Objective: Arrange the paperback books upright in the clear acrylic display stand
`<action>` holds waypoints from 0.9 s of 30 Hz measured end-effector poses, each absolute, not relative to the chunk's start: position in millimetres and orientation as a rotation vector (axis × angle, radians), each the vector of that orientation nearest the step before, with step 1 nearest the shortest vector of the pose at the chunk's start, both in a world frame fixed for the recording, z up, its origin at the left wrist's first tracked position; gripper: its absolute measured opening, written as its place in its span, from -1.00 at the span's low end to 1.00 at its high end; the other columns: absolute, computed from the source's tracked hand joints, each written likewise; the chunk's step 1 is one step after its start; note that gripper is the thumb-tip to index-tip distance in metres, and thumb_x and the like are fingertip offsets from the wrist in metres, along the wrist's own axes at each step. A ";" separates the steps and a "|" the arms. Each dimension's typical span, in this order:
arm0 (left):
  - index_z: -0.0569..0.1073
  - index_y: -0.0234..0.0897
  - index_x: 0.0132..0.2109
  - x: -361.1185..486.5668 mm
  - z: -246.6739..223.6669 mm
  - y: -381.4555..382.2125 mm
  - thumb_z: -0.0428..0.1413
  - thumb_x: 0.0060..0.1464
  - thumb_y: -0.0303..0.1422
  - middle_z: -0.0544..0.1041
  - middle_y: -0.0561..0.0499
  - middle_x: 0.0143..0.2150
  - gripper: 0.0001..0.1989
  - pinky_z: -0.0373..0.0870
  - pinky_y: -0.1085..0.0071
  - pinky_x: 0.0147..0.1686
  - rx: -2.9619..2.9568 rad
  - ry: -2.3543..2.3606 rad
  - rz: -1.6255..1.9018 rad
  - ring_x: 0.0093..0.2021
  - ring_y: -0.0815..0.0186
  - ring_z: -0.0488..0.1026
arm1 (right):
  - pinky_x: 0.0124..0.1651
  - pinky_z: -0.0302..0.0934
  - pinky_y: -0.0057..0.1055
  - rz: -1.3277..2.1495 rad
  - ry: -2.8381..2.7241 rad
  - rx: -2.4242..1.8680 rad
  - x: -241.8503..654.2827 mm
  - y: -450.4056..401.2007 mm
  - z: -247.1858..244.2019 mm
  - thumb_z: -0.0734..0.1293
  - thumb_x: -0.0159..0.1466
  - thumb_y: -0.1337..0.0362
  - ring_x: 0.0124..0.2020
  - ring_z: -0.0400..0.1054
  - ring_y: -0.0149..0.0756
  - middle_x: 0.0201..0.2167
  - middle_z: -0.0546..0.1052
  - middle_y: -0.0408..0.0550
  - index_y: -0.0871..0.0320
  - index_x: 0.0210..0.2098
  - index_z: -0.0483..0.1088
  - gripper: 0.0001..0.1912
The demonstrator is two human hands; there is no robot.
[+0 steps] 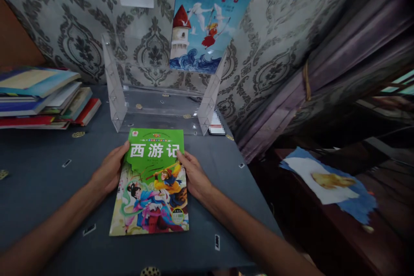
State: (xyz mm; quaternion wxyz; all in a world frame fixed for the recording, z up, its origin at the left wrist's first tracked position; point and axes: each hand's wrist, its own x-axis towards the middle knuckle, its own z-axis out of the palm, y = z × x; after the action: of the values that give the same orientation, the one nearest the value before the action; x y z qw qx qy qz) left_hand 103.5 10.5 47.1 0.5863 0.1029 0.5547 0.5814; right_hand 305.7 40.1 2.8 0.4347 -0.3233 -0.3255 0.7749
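Note:
A green picture book (153, 181) with large white Chinese characters and two cartoon figures on its cover is held upright to my view, closed. My left hand (111, 166) grips its left edge, the thumb by the top left corner. On the other side my right hand (194, 174) holds the right edge, its thumb on the cover beside the last character. Fingers behind the book are hidden. Just beyond the book's top edge stands a clear acrylic rack (158, 108) with slanted side panels. A blue book (210, 21) with red characters leans above the rack, against the wall.
Several stacked books (42, 99) lie at the table's left back. A small white item (216, 127), partly blurred out, sits by the rack's right side. The grey table (236, 233) ends at the right, beyond which are a purple curtain (284, 90) and a blue cloth (359, 209).

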 end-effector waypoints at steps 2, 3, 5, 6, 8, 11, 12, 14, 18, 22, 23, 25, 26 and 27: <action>0.57 -0.39 0.05 107.4 50.9 8.4 0.05 0.38 -0.39 0.72 -0.17 -0.22 -0.74 0.70 0.24 -0.19 0.217 1.333 1.336 -0.21 0.11 0.71 | -0.07 0.50 -0.24 1.937 -0.762 -0.798 304.3 38.8 3.1 0.63 -0.01 -0.09 -0.16 0.63 -0.10 -0.36 0.69 -0.08 0.09 -0.27 0.50 -0.50; 0.57 -0.39 0.06 109.0 51.7 7.2 0.04 0.39 -0.37 0.72 -0.17 -0.23 -0.73 0.70 0.23 -0.19 0.219 1.346 1.340 -0.21 0.11 0.71 | -0.06 0.50 -0.23 1.940 -0.743 -0.793 303.6 38.1 2.7 0.63 0.00 -0.08 -0.16 0.63 -0.09 -0.35 0.69 -0.07 0.09 -0.27 0.50 -0.50; 0.57 -0.37 0.07 111.3 51.9 4.6 0.05 0.39 -0.35 0.72 -0.17 -0.22 -0.73 0.70 0.23 -0.19 0.240 1.361 1.368 -0.22 0.10 0.71 | -0.03 0.50 -0.20 1.953 -0.708 -0.779 302.2 36.3 2.0 0.62 0.03 -0.08 -0.14 0.63 -0.08 -0.33 0.70 -0.06 0.10 -0.24 0.50 -0.51; 0.57 -0.36 0.07 111.9 51.4 3.2 0.05 0.39 -0.34 0.72 -0.17 -0.21 -0.72 0.70 0.22 -0.19 0.253 1.367 1.382 -0.22 0.10 0.71 | -0.02 0.50 -0.18 1.966 -0.694 -0.771 301.5 35.1 2.0 0.62 0.03 -0.08 -0.13 0.63 -0.08 -0.32 0.70 -0.06 0.10 -0.22 0.50 -0.50; 0.57 -0.34 0.07 112.4 49.5 0.4 0.08 0.37 -0.30 0.72 -0.17 -0.20 -0.72 0.70 0.22 -0.20 0.274 1.385 1.391 -0.24 0.09 0.71 | 0.01 0.50 -0.15 2.006 -0.673 -0.755 300.3 32.4 2.8 0.61 0.04 -0.07 -0.10 0.63 -0.07 -0.29 0.71 -0.06 0.10 -0.20 0.50 -0.50; 0.58 -0.33 0.05 111.8 45.2 -3.6 0.09 0.37 -0.21 0.72 -0.18 -0.20 -0.68 0.69 0.24 -0.20 0.306 1.394 1.352 -0.24 0.10 0.71 | 0.03 0.49 -0.13 2.056 -0.666 -0.724 299.6 29.4 4.8 0.61 0.06 -0.06 -0.09 0.62 -0.06 -0.27 0.71 -0.05 0.10 -0.19 0.49 -0.51; 0.59 -0.32 0.04 111.5 43.4 -4.6 0.08 0.38 -0.18 0.72 -0.18 -0.19 -0.67 0.69 0.25 -0.20 0.316 1.394 1.339 -0.23 0.10 0.71 | 0.03 0.50 -0.13 2.062 -0.667 -0.716 299.6 29.0 5.2 0.61 0.07 -0.06 -0.08 0.62 -0.06 -0.27 0.71 -0.05 0.10 -0.18 0.48 -0.51; 0.59 -0.31 0.04 110.7 39.4 -5.7 0.09 0.37 -0.15 0.72 -0.18 -0.19 -0.66 0.69 0.24 -0.19 0.326 1.390 1.328 -0.21 0.09 0.71 | 0.04 0.50 -0.13 2.065 -0.671 -0.704 299.7 29.0 5.4 0.60 0.07 -0.06 -0.07 0.62 -0.07 -0.26 0.71 -0.05 0.10 -0.18 0.48 -0.50; 0.58 -0.26 0.08 108.3 30.6 -4.8 0.15 0.31 -0.08 0.72 -0.18 -0.19 -0.60 0.69 0.19 -0.22 0.253 1.371 1.336 -0.20 0.05 0.71 | 0.04 0.50 -0.15 2.035 -0.685 -0.710 300.4 30.6 3.7 0.60 0.06 -0.07 -0.04 0.61 -0.06 -0.24 0.71 -0.05 0.09 -0.17 0.48 -0.49; 0.54 -0.29 0.15 107.6 28.2 -3.8 0.13 0.29 0.01 0.72 -0.20 -0.18 -0.49 0.69 0.14 -0.21 0.182 1.282 1.276 -0.19 0.01 0.70 | 0.05 0.50 -0.13 2.009 -0.718 -0.743 301.5 31.4 2.9 0.58 0.09 -0.07 -0.02 0.61 -0.06 -0.23 0.71 -0.05 0.07 -0.17 0.48 -0.53; 0.53 -0.29 0.18 108.4 29.6 -3.9 0.10 0.30 0.02 0.72 -0.21 -0.16 -0.46 0.68 0.13 -0.19 0.201 1.232 1.265 -0.18 0.00 0.70 | 0.05 0.50 -0.12 2.004 -0.722 -0.750 301.8 31.5 3.1 0.57 0.10 -0.07 -0.02 0.61 -0.06 -0.23 0.71 -0.05 0.06 -0.17 0.48 -0.53; 0.50 -0.26 0.23 110.9 34.4 -4.5 0.03 0.32 0.06 0.71 -0.20 -0.11 -0.42 0.67 0.10 -0.13 0.271 1.127 1.254 -0.14 0.01 0.69 | 0.04 0.50 -0.11 1.998 -0.722 -0.765 302.1 31.4 4.0 0.58 0.09 -0.06 -0.02 0.61 -0.05 -0.22 0.71 -0.05 0.06 -0.17 0.48 -0.53; 0.48 -0.25 0.25 112.4 37.3 -4.9 0.00 0.33 0.07 0.71 -0.19 -0.08 -0.41 0.66 0.09 -0.10 0.308 1.086 1.249 -0.12 0.01 0.69 | 0.04 0.50 -0.11 1.995 -0.720 -0.770 302.2 31.4 4.5 0.59 0.08 -0.06 -0.02 0.61 -0.04 -0.23 0.71 -0.04 0.06 -0.18 0.48 -0.53; 0.47 -0.23 0.27 113.7 40.1 -5.2 -0.03 0.34 0.07 0.71 -0.19 -0.07 -0.40 0.65 0.09 -0.08 0.333 1.059 1.245 -0.10 0.01 0.69 | 0.04 0.50 -0.12 1.991 -0.718 -0.774 302.1 31.3 5.0 0.59 0.06 -0.07 -0.03 0.61 -0.04 -0.23 0.71 -0.05 0.06 -0.19 0.48 -0.53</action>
State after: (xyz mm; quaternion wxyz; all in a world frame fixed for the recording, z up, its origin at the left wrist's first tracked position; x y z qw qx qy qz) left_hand 113.7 -5.2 40.1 0.6718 0.1479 0.4703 0.5528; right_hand 302.1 31.3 5.0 0.4296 -0.3103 -0.2877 0.7977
